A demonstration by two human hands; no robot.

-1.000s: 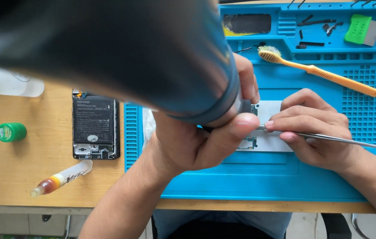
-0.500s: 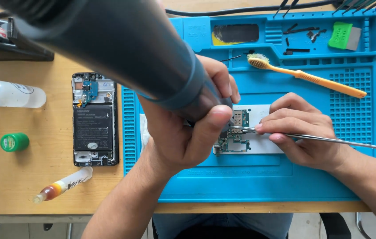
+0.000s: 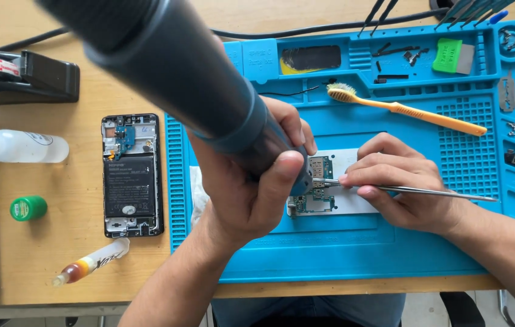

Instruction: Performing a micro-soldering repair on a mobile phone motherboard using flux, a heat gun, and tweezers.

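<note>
1. I have a single view to work from, the head camera, worn on the person's head and looking almost straight down onto the wooden desk [image 3: 82, 260].
2. It sits close: the dark hot-air tool [image 3: 179, 79] held in the left hand [image 3: 245, 194] rises toward the lens and blurs across the upper left.
3. The frame centres on the blue work mat [image 3: 342, 254], with the right hand [image 3: 403, 188] just right of the middle.
4. The person's forearms enter from the bottom edge, so the near desk edge lies at the bottom.
5. There is no second view, so nothing overlaps.
</note>
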